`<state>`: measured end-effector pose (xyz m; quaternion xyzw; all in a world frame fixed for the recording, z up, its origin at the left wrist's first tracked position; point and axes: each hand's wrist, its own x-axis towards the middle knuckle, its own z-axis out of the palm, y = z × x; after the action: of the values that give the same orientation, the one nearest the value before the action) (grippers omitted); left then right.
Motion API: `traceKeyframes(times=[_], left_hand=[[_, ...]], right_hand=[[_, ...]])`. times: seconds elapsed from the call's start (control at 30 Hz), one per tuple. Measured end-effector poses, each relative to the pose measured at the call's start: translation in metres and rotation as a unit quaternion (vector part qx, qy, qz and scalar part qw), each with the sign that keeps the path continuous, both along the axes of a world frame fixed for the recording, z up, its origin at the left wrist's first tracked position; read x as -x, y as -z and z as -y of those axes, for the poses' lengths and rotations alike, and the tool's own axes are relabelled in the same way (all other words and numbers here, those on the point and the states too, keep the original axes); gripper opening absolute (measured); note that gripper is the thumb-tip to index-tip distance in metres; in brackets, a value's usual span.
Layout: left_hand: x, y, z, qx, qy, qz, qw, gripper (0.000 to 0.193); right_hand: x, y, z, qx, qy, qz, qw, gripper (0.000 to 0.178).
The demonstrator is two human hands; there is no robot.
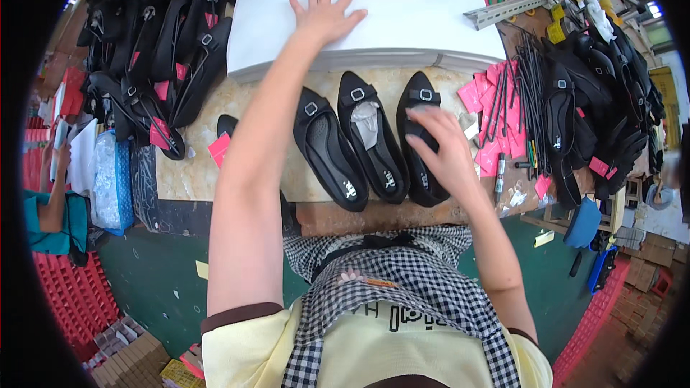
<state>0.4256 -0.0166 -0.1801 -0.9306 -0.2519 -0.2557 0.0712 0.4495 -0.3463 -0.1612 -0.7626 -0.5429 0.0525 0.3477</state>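
My left hand (323, 18) lies with spread fingers on a stack of white paper sheets (402, 0); one fingertip wears an orange cover. Three black pointed flats with square buckles stand side by side before me: a left shoe (330, 154), a middle shoe (384, 162) and a right shoe (424, 179). Crumpled white paper (365, 123) fills the front of the middle one. Over the opening of the right shoe is my right hand (442, 147), thumb apart from the fingers. Its fingertips are at the toe end, slightly blurred and partly hidden.
Black shoes with pink tags are heaped at left (154, 50) and right (596, 93). Pink tags (492, 100) and thin black rods (528, 86) lie right of the flats. A metal bar (507, 13) rests by the paper's right end. Another person's arm (54, 187) shows at far left.
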Motion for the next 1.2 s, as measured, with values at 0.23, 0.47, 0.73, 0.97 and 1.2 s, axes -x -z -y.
traceKeyframes(times=[0.23,0.47,0.73,0.97,1.2], left_hand=[[0.035,-0.092,0.117,0.223,0.122,0.098,0.962,0.021],[0.126,-0.092,0.227,0.366,0.35,0.238,0.829,0.015],[0.156,-0.064,0.187,0.536,-0.007,0.389,0.749,0.04],[0.186,-0.041,0.176,0.688,-0.028,0.366,0.626,0.044],[0.206,-0.012,0.24,0.325,0.125,0.034,0.937,0.021]], right_hand=[[0.001,-0.009,0.034,-0.107,0.083,-0.315,0.939,0.077],[0.019,-0.036,0.021,-0.062,0.034,-0.812,0.579,0.048],[0.046,-0.09,-0.032,-0.009,-0.091,-0.274,0.957,0.078],[0.053,-0.034,-0.081,-0.093,-0.014,-0.415,0.905,0.037],[0.079,0.018,-0.12,0.104,-0.183,0.154,0.965,0.026]])
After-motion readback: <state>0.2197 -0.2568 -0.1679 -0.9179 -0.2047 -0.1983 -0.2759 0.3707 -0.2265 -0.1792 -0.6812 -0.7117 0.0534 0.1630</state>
